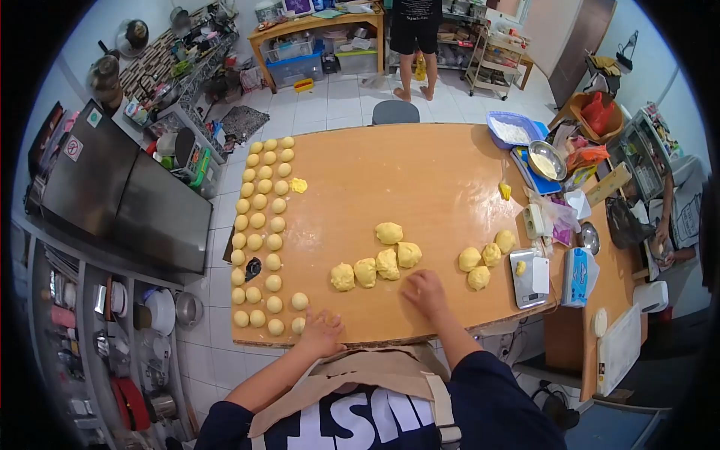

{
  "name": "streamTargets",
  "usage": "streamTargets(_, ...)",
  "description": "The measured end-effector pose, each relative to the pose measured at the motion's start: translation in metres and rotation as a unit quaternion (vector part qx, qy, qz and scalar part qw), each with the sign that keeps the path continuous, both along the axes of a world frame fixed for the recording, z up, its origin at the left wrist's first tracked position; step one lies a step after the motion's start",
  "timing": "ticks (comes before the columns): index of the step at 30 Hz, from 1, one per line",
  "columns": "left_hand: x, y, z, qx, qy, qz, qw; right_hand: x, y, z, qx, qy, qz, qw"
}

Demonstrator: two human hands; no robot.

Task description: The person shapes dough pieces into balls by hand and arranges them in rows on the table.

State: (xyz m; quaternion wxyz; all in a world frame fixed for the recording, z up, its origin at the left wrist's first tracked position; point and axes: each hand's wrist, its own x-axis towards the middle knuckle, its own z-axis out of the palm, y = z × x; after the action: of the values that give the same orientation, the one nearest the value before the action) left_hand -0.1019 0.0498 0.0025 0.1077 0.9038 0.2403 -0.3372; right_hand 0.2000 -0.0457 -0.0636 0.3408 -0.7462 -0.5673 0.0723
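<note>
My left hand rests at the table's near edge with its fingers spread, right beside a smooth dough ball at the near end of the rows. My right hand is on the tabletop with its fingers curled down; whatever may be under them is hidden. Just beyond it lie rough yellow dough lumps, among them a front lump, a middle lump and a left lump. Several smooth round dough balls stand in rows along the table's left side.
More dough lumps lie at the right, beside a kitchen scale. A yellow-tipped brush, a blue basin of white powder and a metal bowl sit farther back. A dark stool and a standing person are beyond the table.
</note>
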Motion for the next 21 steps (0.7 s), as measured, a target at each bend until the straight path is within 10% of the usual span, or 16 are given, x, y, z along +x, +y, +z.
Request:
streamTargets(16, -0.002, 0.003, -0.001, 0.012, -0.01, -0.025, 1.0, -0.011, -0.041, -0.021, 0.048, 0.02, 0.149, 0.987)
streamTargets(21, 0.001, 0.003, 0.003, -0.008, -0.009, 0.004, 1.0, 0.023, -0.019, -0.006, 0.072, -0.039, 0.014, 0.997)
